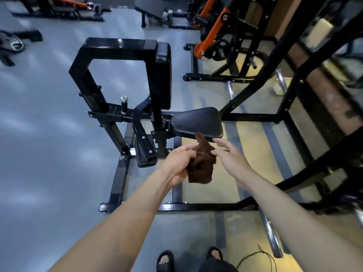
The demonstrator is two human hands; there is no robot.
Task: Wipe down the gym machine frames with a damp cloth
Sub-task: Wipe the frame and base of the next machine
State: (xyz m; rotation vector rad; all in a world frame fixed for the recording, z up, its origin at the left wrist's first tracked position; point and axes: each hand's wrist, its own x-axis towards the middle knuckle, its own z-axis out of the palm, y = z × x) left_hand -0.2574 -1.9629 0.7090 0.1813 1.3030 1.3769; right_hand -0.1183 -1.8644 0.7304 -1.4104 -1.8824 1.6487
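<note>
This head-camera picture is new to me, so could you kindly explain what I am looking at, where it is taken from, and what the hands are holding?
The picture comes from a wide-angle camera worn on a person's head, looking forward and down, so the two bare arms reaching in from the bottom are the wearer's own. The left hand grips a dark brown cloth, bunched and hanging from its fingers. The right hand is open beside the cloth, fingers straight, and seems just to touch its edge. In front stands a black gym machine frame with a padded seat and an upright back pad. It rests on a grey floor. The wearer's sandalled feet show at the bottom edge. More machines, some with orange parts, stand behind.
</note>
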